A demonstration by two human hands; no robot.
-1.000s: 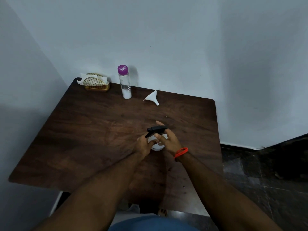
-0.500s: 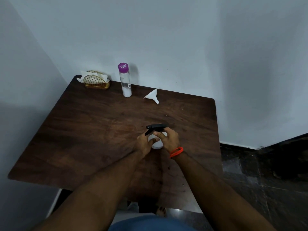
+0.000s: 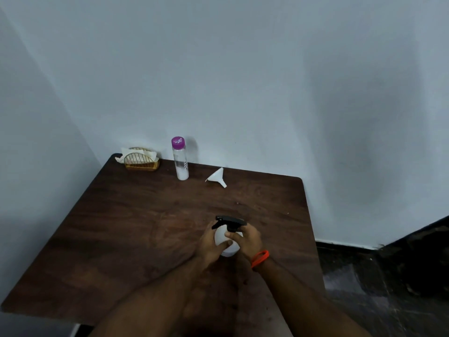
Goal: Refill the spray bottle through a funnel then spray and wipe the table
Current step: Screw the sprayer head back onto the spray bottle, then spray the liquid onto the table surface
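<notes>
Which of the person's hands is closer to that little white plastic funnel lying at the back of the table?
The right hand, slightly. It holds the white spray bottle almost straight in front of the funnel; the left hand grips the bottle's other side, farther left.

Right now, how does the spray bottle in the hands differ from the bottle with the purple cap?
The spray bottle is round-bodied, opaque white, with a black trigger head; the purple-capped bottle is tall, slim and clear. The spray bottle is gripped by the left hand and right hand mid-table; the other stands untouched near the wall. Both are upright and closed.
</notes>
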